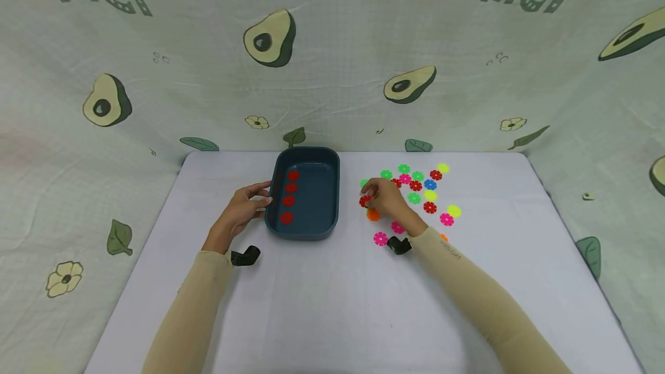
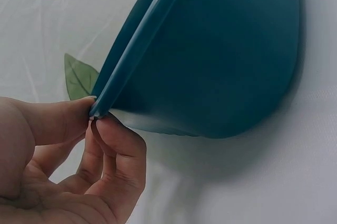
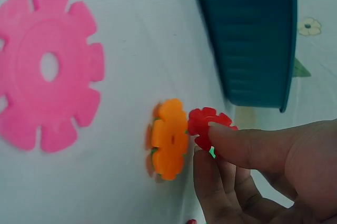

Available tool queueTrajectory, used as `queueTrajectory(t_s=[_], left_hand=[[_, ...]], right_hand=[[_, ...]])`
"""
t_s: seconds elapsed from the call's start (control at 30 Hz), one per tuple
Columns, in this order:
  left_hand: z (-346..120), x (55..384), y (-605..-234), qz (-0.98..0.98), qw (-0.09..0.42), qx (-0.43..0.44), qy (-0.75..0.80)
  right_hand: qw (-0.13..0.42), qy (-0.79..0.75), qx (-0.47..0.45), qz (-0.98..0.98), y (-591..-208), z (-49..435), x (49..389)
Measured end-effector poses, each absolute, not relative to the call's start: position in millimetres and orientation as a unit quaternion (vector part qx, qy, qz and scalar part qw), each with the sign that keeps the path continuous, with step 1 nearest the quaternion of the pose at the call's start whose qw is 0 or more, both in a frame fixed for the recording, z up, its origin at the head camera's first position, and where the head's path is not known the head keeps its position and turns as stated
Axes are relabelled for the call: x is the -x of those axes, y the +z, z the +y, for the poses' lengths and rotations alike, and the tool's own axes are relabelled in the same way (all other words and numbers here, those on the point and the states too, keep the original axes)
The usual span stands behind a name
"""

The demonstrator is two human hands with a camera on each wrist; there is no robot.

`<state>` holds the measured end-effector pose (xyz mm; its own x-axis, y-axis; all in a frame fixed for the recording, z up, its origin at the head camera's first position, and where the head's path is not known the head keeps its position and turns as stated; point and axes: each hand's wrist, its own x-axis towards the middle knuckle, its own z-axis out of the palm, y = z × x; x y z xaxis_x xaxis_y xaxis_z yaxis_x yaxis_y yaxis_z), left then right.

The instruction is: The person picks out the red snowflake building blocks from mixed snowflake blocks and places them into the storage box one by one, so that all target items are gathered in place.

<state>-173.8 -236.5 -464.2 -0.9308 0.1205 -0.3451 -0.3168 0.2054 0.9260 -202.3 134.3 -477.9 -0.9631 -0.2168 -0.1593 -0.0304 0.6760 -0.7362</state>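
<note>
Right hand (image 1: pixel 387 198) has a near-closed pinch on a red disc (image 3: pixel 200 122) beside the orange disc (image 3: pixel 172 139), left hand (image 1: pixel 240 212) pinches the edge of the blue tray (image 1: pixel 318 204) holding four red discs (image 1: pixel 288 201); weak grip could drop the held disc, a left tug could tip the tray.

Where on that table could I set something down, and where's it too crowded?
The table is bare in front of the tray, between the sleeves; also left of the left hand and right of the discs. A narrower strip separates tray and discs. It's crowded around the right hand, where discs cluster.
</note>
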Motion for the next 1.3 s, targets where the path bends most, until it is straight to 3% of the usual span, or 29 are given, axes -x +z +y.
queueTrajectory(t_s=[0.63, 1.3], left_hand=[[-239.2, 174.6, -464.4, 0.752, 0.176, 0.065, 0.632], [-236.7, 175.3, -466.9, 0.746, 0.167, 0.068, 0.641]], right_hand=[[0.063, -0.480, 0.118, 0.867, -417.4, 91.3, 214.7], [0.140, -0.491, 0.085, 0.855, -419.4, 2.6, 247.5]])
